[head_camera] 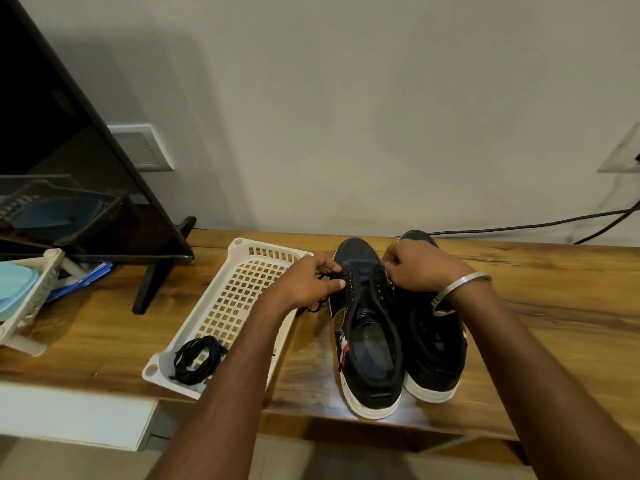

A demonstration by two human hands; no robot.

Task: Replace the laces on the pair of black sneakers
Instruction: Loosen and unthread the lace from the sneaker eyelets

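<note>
left black canvas sneaker (367, 341): black upper, white rubber sole, dark blue-grey insole, white letter S on the tongue, gold emblem and red-and-white stripes on its side
right black canvas sneaker (433, 344): black upper, white sole, a glimpse of red and white at its outer side
coiled black lace (197, 358): plain black
cream plastic lattice basket (239, 299): cream-white, grid of square holes showing brown wood through them
wooden surface (536, 306): warm honey-brown with darker grain streaks
metal bangle (460, 285): silver
wall (346, 116): pale grey-white
second basket at the left (24, 306): off-white, holding light blue items
television (52, 133): black frame, dark screen
cable (519, 226): black
</note>
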